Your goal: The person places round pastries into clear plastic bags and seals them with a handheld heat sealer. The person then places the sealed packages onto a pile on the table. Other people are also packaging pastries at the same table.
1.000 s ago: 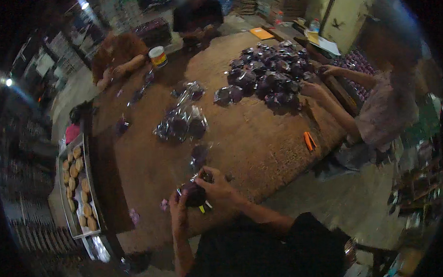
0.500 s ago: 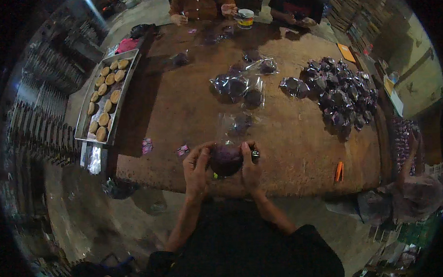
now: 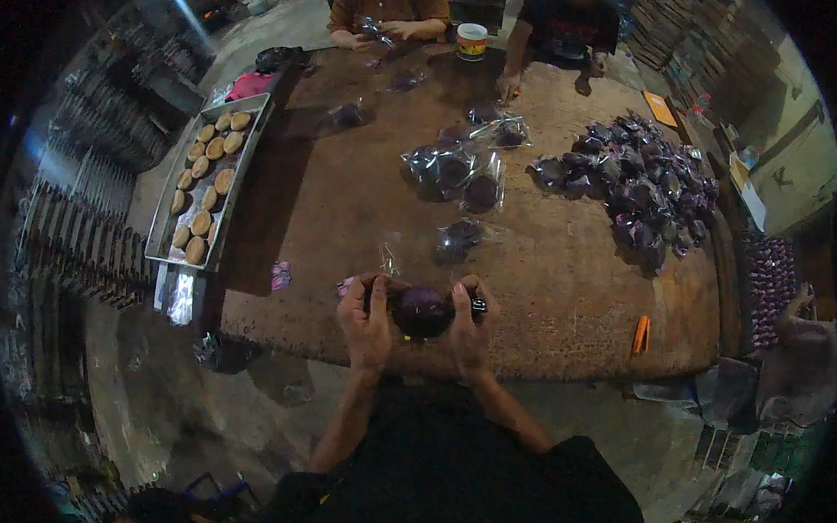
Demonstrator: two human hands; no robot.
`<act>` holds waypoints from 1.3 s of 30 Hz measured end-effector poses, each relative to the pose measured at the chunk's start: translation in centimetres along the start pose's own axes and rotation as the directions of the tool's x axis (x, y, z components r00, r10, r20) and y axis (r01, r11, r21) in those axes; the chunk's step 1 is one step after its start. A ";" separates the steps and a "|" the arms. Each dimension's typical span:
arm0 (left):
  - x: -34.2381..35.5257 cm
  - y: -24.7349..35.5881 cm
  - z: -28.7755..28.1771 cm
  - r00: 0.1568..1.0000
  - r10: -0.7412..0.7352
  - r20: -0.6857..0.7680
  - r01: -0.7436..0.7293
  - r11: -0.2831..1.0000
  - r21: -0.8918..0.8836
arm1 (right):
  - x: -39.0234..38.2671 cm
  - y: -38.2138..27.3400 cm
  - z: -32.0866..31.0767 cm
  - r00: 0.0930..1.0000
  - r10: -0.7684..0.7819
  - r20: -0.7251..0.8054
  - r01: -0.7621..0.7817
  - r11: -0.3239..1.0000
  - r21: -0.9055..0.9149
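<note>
Between my two hands, close to the near edge of the table, is a dark purple round pastry (image 3: 423, 312) in clear plastic. My left hand (image 3: 365, 323) grips its left side, thumb upright and fingers curled. On the other side my right hand (image 3: 473, 322) closes on it, and a small black-and-white item (image 3: 478, 306) shows by those fingers. Loose clear film (image 3: 390, 254) glints just beyond the pastry. A bagged purple pastry (image 3: 460, 239) lies a little farther off, with several more bagged pastries (image 3: 452, 171) behind it.
A metal tray (image 3: 152, 245) of tan round pastries stands at the left. Wrapped purple pastries (image 3: 651, 184) are heaped at the right. An orange cutter (image 3: 640, 335) lies near the front right edge. Two people sit across the table, near a white tub (image 3: 472, 42).
The pastry sits slightly lower between my hands, and film shows beyond my left fingers. Across the table, one person brings a shiny wrapper between both hands; the other's hand reaches down to the tabletop.
</note>
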State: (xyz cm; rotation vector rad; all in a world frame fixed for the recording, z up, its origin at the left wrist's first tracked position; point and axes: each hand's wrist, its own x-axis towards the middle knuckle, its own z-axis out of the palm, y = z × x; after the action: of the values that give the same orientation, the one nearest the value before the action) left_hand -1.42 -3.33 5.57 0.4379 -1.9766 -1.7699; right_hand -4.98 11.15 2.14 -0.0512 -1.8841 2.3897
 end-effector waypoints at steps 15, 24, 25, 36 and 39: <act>1.9 1.0 -2.6 0.829 -0.291 0.478 0.456 0.846 -0.276 | 0.7 0.4 1.4 0.998 0.060 0.011 -0.059 0.997 -0.039; 2.0 -0.4 -3.1 0.838 -0.243 0.489 0.326 0.941 -0.091 | 0.8 -3.0 0.6 0.817 -0.103 0.567 0.402 0.806 -0.434; 2.1 -0.5 -3.0 0.852 -0.183 0.490 0.271 0.956 -0.114 | 0.9 -2.7 0.5 0.813 -0.015 0.582 0.275 0.891 -0.361; 1.2 -0.5 -2.3 0.891 -0.224 0.395 0.206 0.975 0.088 | 0.0 -0.3 -0.6 0.888 0.397 0.230 -0.349 0.910 -0.223; 1.1 -1.1 -2.5 0.739 -0.392 0.548 0.433 0.899 0.060 | -0.6 -1.1 -0.5 0.955 0.075 0.287 -0.053 0.995 -0.083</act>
State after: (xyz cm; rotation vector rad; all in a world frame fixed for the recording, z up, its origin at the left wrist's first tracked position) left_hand -1.07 -6.18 4.75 0.3953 -2.3145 -2.4679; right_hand -4.32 11.86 3.12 0.2512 -2.1250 2.4836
